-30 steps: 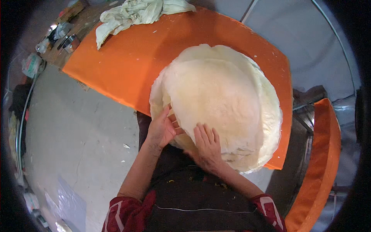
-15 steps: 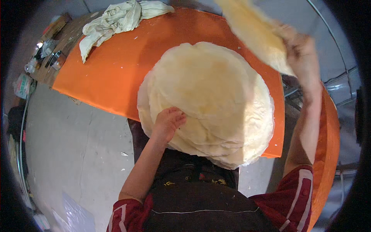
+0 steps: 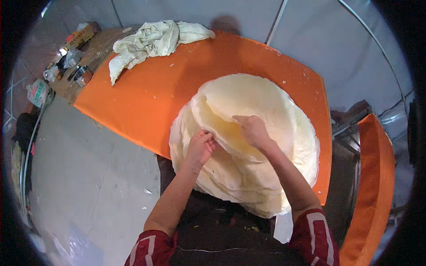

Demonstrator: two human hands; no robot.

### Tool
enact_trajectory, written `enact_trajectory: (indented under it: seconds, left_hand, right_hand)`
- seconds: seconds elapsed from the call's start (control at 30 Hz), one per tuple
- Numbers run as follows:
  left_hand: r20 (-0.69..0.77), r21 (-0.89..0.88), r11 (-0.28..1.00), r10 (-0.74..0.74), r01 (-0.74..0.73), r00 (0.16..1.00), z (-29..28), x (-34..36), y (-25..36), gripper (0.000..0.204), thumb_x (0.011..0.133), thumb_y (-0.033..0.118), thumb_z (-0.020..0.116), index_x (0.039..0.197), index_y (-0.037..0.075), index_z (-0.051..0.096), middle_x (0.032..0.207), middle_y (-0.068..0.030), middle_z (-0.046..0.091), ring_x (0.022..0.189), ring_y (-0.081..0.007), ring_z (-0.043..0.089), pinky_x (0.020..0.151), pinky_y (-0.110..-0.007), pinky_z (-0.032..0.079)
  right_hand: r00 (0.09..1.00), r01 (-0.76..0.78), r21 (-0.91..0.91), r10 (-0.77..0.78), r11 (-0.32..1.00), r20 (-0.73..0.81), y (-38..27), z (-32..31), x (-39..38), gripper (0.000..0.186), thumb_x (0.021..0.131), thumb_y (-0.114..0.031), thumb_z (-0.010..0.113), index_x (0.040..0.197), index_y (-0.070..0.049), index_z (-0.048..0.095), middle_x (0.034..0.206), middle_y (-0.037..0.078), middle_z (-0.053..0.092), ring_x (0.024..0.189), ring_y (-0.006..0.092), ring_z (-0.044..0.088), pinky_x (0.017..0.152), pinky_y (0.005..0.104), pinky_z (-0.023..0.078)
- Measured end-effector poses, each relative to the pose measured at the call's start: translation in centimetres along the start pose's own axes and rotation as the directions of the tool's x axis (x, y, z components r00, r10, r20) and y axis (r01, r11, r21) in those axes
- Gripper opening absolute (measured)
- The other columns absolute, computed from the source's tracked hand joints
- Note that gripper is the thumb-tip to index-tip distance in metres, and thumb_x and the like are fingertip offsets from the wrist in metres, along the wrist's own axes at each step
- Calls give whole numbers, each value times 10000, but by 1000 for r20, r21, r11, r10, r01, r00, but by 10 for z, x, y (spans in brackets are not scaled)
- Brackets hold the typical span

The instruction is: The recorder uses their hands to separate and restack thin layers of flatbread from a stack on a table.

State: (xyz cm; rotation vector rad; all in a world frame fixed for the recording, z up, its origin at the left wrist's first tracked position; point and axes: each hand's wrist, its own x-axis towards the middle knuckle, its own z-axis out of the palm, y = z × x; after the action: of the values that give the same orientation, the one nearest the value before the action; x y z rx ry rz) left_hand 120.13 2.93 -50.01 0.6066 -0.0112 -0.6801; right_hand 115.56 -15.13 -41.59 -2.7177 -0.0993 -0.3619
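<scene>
A tall stack of large round pale flatbread sheets (image 3: 248,177) lies on an orange table (image 3: 146,97), overhanging its near edge. The top sheet (image 3: 253,99) is shifted toward the far side, its near edge raised. My left hand (image 3: 200,148) pinches that near edge at the stack's left side. My right hand (image 3: 252,131) rests on top of the same sheet, fingers curled over its edge.
A crumpled cream cloth (image 3: 153,40) lies at the table's far left corner. Small tins and packets (image 3: 73,62) crowd a wooden surface to the left. A second orange surface (image 3: 375,186) stands to the right. Grey concrete floor (image 3: 88,177) spreads below left.
My right hand, which held a sheet up at the far right, has come back down onto the stack. Both hands now grip the top sheet's near edge.
</scene>
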Motion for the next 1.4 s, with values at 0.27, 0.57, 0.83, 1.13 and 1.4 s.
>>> enact_trajectory:
  seconds: [0.27, 0.57, 0.83, 1.13, 1.4]
  left_hand:
    - [-24, 103, 994, -21, 24, 999, 11, 4, 14, 115, 794, 45, 484, 892, -12, 509, 867, -109, 578, 773, -208, 586, 699, -331, 503]
    - [71, 171, 983, 50, -61, 996, 12, 11, 6, 119, 820, 93, 510, 889, -3, 510, 858, -82, 570, 782, -158, 571, 705, -310, 490]
    - [45, 294, 956, -38, 23, 998, 14, 8, 11, 232, 792, 34, 494, 1017, 4, 449, 985, -94, 550, 872, -172, 551, 736, -307, 472]
    - [-106, 474, 880, 27, 27, 994, 14, -3, -12, 385, 694, -69, 510, 1062, 20, 444, 927, -83, 561, 753, -165, 569, 600, -258, 485]
    - [-127, 263, 944, -173, 202, 977, 18, 4, -2, 410, 720, -5, 556, 1104, -29, 412, 989, -133, 546, 812, -236, 585, 650, -328, 514]
  right_hand:
    - [963, -207, -5, 204, 978, 174, -39, 18, 0, 287, 728, -241, 547, 940, -57, 606, 777, 171, 601, 705, 306, 589, 650, 383, 454]
    - [942, -276, 375, 172, 885, 286, -13, 4, 7, 435, 698, -386, 598, 896, 1, 606, 785, 185, 603, 708, 336, 583, 634, 366, 462]
    - [988, -108, 75, 99, 991, 118, -39, 23, -1, 259, 669, -254, 594, 717, -2, 559, 670, 153, 588, 640, 321, 577, 583, 385, 454]
    - [972, -135, -183, 166, 974, 167, -35, 33, -18, 181, 712, -215, 545, 729, -36, 560, 694, 160, 586, 668, 312, 573, 569, 395, 451]
    - [988, -84, -188, 107, 979, 114, 20, -48, 20, 151, 702, -109, 528, 773, -9, 616, 647, 83, 611, 622, 202, 590, 553, 326, 454]
